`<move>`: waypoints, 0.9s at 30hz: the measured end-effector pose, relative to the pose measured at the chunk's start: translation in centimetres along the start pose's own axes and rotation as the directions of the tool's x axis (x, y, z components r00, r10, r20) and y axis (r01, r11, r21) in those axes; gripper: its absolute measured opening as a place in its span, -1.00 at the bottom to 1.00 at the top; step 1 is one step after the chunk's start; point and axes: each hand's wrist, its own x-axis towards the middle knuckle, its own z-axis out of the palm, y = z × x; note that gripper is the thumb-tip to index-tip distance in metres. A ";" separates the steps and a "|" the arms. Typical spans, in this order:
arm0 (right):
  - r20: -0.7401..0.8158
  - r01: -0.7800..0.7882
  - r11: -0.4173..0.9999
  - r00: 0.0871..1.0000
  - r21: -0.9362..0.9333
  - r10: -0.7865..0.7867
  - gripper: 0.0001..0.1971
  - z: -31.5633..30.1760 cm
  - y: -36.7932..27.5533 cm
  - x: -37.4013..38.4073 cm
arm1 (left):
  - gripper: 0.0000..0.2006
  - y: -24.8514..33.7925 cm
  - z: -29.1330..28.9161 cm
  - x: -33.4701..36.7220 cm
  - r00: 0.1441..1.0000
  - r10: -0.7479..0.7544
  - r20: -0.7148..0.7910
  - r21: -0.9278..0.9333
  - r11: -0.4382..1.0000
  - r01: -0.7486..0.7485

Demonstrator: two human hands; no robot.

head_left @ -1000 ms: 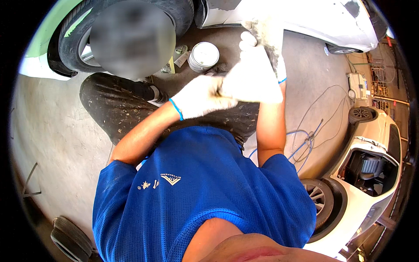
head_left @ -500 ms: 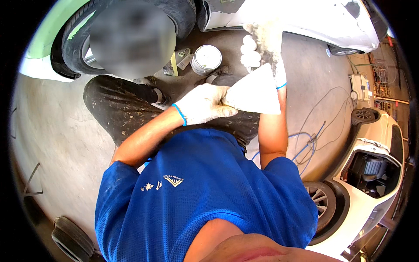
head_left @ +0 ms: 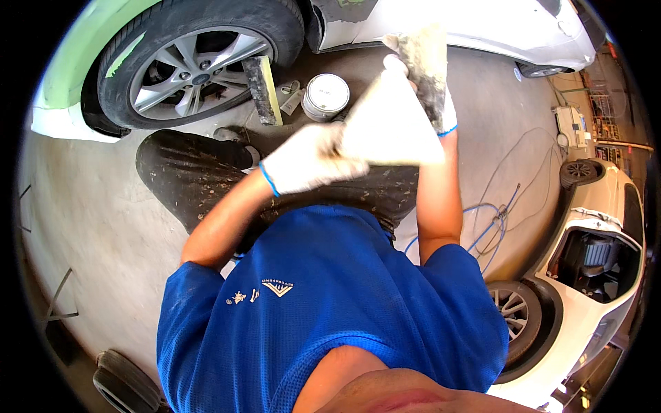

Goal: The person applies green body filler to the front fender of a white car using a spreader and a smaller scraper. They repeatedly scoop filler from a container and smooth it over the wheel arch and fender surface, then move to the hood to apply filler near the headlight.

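My left hand [head_left: 306, 162], in a white knit glove with a blue cuff, is closed round the narrow end of a pale triangular spreader [head_left: 392, 131]. The spreader's wide side reaches right, overlapping the edge of a putty-smeared board [head_left: 428, 72]. That board, pale with dark grimy patches, is held up by my right hand [head_left: 449, 113], also gloved. Most of the right hand is hidden behind the board and spreader; a fingertip shows at the board's left side. Both hands are in front of my knees, above the floor.
Ahead on the left is a car wheel [head_left: 200, 79], with a dark-faced block [head_left: 263, 89] leaning near it. A white lidded tub [head_left: 326, 96] stands on the floor by a white car's side [head_left: 475, 24]. Hoses [head_left: 492, 220] lie at right, near another car [head_left: 578, 275].
My left hand has shifted slightly left, and the spreader has turned upward, now covering most of the right fingers seen before. The board has tilted a little in my right hand.
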 end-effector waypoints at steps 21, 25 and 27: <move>0.735 0.188 -0.776 0.509 -0.602 -0.447 -0.69 5.6 1.0 -1.3 | -0.61 3.2 -2.9 -0.9 0.838 0.072 -0.541 0.142 0.990 0.007; 0.759 0.161 -0.854 0.558 -0.495 -0.335 -0.61 5.0 2.4 0.4 | -0.58 3.2 -2.3 -0.7 0.850 0.069 -0.521 0.122 0.993 -0.006; 0.739 0.211 -0.811 0.577 -0.546 -0.348 -0.61 4.4 3.2 0.6 | -0.56 3.9 -1.9 -1.0 0.860 0.030 -0.509 0.107 0.994 0.028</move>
